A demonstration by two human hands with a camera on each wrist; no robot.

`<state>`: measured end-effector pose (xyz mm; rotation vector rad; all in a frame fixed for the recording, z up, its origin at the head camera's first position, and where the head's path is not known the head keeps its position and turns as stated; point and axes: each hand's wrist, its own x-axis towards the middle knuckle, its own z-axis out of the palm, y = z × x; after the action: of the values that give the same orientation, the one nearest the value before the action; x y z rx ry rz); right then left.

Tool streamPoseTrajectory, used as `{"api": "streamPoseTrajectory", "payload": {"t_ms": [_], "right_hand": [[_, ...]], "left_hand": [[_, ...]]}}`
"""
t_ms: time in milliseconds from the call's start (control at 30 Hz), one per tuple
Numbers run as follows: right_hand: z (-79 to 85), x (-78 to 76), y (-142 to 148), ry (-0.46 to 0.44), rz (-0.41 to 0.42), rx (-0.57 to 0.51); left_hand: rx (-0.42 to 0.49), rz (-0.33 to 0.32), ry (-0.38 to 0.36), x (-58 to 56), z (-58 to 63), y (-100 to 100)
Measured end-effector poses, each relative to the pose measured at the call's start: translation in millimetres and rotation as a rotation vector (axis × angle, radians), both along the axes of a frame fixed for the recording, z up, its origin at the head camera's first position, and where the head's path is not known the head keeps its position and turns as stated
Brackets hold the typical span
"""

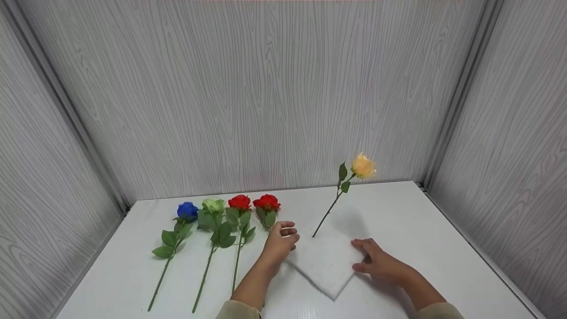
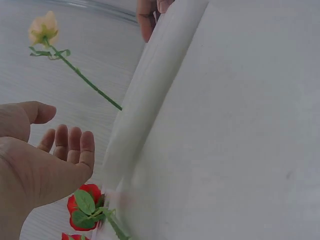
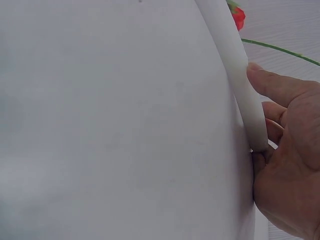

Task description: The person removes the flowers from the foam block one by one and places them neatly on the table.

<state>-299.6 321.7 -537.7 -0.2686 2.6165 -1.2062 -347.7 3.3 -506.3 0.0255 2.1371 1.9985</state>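
A white sheet of paper (image 1: 325, 266) lies on the table with one corner toward me, its folded-over edge (image 2: 155, 85) rounded like a roll. From behind that fold rises a yellow rose (image 1: 363, 166); its lower stem is hidden under the paper. My right hand (image 1: 381, 263) pinches the sheet at its right side, thumb on one face of the fold and fingers behind it, as the right wrist view shows. Beside the left corner, my left hand (image 1: 280, 243) has its fingers loosely bent. In the left wrist view that hand holds nothing and stays apart from the fold.
Left of the paper lie a blue rose (image 1: 187, 211), a pale green rose (image 1: 213, 205) and two red roses, one left (image 1: 239, 202) and one right (image 1: 267, 202). My left forearm partly covers the right red rose's stem. Grey wood-grain panels (image 1: 248, 97) enclose the white table (image 1: 421, 221).
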Motion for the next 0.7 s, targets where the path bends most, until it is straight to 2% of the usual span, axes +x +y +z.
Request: {"api": "streamPoseTrajectory", "payload": {"t_ms": [167, 400, 700], "right_hand": [[-0.9, 0.2, 0.3, -0.004, -0.010, 0.006], [0.2, -1.3, -0.2, -0.023, 0.008, -0.005], [0.2, -0.4, 1.3, -0.016, 0.009, -0.005]], "left_hand": [[0.002, 0.001, 0.005, -1.9, -6.3, 14.8], [-0.157, -0.025, 0.109, -4.9, -14.4, 28.5], [-0.197, -0.042, 0.168, -14.3, -23.9, 48.6]]}}
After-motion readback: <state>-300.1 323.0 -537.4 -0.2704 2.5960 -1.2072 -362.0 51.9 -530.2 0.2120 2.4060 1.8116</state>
